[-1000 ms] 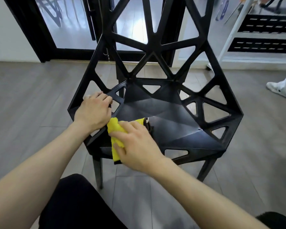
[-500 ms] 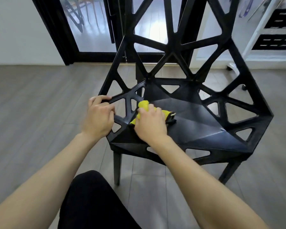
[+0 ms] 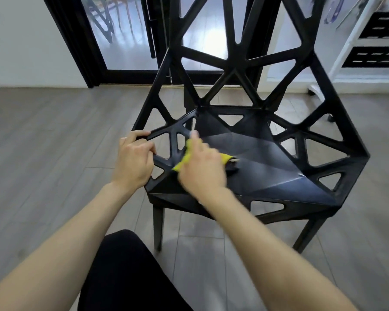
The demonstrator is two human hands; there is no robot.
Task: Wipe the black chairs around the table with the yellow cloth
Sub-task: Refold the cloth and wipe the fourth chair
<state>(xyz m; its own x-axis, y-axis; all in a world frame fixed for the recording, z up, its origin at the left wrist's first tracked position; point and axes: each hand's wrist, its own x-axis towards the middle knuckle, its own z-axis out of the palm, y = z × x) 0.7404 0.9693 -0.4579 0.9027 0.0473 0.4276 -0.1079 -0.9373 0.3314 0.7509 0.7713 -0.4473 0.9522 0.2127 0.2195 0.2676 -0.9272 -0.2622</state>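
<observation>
Chair: the black chair point(image 3: 267, 167) stands on the grey floor point(image 3: 43, 142) in front of me, at about 1 o'clock from my body. Its back, made of open triangles, rises at 12 o'clock, and the front edge of its seat is toward me.
My left hand: my left hand point(image 3: 134, 161) is at 11 o'clock, on the chair's left side frame. My fingers are curled around one black bar of the frame and grip it.
My right hand: my right hand point(image 3: 202, 169) is just beside the left one, on the 3 o'clock side of it, and lies over the left part of the seat. It is blurred. It presses down on the cloth, with one finger pointing to 12 o'clock; I cannot tell whether the other fingers are straight or curled.
Cloth: the yellow cloth point(image 3: 182, 162) is under my right hand, on the seat where it meets the left side frame. Only yellow edges show, at 10 o'clock and at 3 o'clock of the hand.
Behind the chair: a black door frame point(image 3: 76, 41) with glass stands at 11 o'clock, and a white shelf unit point(image 3: 350, 41) at 2 o'clock.
Below: my leg in black trousers point(image 3: 126, 277) is at 6 o'clock.
</observation>
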